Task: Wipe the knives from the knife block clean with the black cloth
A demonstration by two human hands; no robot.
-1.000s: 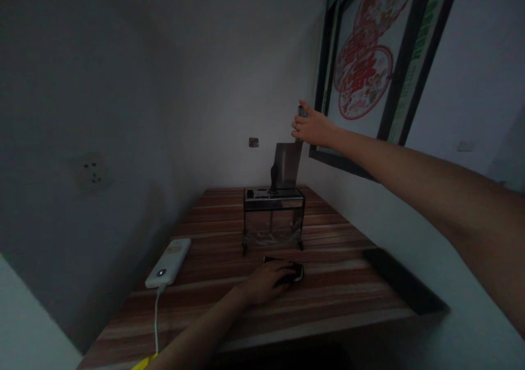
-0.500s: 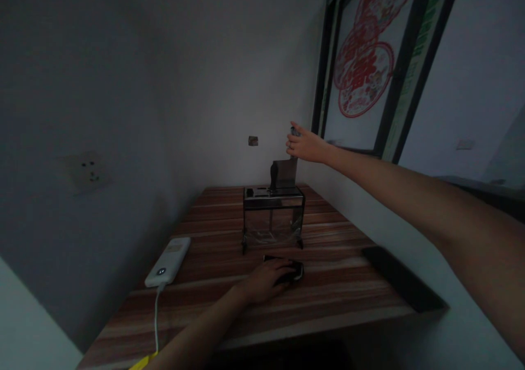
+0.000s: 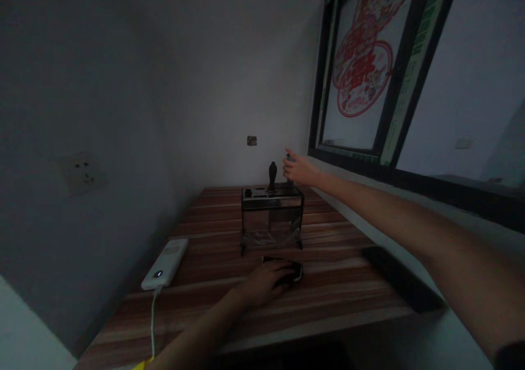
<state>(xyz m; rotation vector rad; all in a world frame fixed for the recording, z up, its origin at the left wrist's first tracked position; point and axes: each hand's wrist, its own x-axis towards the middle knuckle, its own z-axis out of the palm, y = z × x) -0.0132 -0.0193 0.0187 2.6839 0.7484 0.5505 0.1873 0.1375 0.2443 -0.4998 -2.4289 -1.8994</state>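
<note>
My right hand [image 3: 296, 169] reaches out over the knife rack [image 3: 272, 200], its fingers wrapped round the dark handle of a cleaver [image 3: 268, 217]. The cleaver's blade is down in the rack, dimly visible through the clear front. A second dark knife handle [image 3: 273, 175] stands upright in the rack, just left of my hand. My left hand [image 3: 268, 281] lies palm down near the table's front, fingers extended over a dark phone [image 3: 296, 270] and partly covering it.
On the wooden table [image 3: 328, 288], a white power bank [image 3: 166, 263] with a white cable [image 3: 153, 326] lies at left. A dark flat slab [image 3: 402, 278] lies along the right edge. Behind my right arm is a window frame [image 3: 353, 154]; a wall socket [image 3: 84, 172] is at left.
My right hand has come down with the cleaver, and the blade that stood above the rack has sunk into it. My left hand stays on the phone.
</note>
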